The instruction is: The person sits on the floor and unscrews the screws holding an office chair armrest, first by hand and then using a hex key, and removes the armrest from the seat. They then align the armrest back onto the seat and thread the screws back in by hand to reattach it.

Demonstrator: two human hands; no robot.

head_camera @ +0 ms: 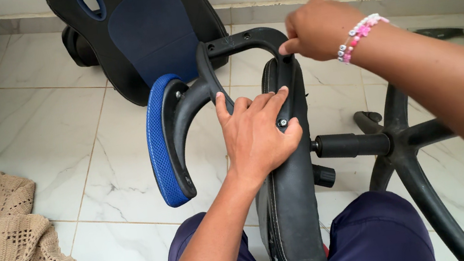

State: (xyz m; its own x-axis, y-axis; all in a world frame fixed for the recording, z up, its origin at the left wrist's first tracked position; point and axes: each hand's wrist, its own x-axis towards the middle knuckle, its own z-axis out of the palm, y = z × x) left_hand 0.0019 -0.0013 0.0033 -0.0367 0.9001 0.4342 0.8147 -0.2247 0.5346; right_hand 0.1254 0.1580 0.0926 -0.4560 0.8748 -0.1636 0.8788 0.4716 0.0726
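from my remote seat i take the black chair seat as my landmark; it stands on edge between the knees in dark blue trousers, its rim running up the middle of the view.

far to the left of the seat, a beige crocheted cloth lies bunched on the pale marble-look floor tiles. nearer, just left of the seat, i see the armrest: a black curved bracket with a blue mesh pad on its outer face, the pad hanging to the left. the bracket arches over and meets the top of the seat's rim.

above and left of the seat, the black and blue chair backrest leans against the wall.

my left hand lies flat against the seat's upper edge, fingers spread and wrapped partly around both the rim and the armrest bracket, steadying them; a small bolt head shows just beside the thumb.

my right hand, with a pink and white bead bracelet at the wrist, is above the seat's top, fingers pinched closed where the bracket meets the rim; what they pinch i cannot tell.

to the right of the seat, the black star base lies tipped on the floor, its gas cylinder pointing towards the seat.
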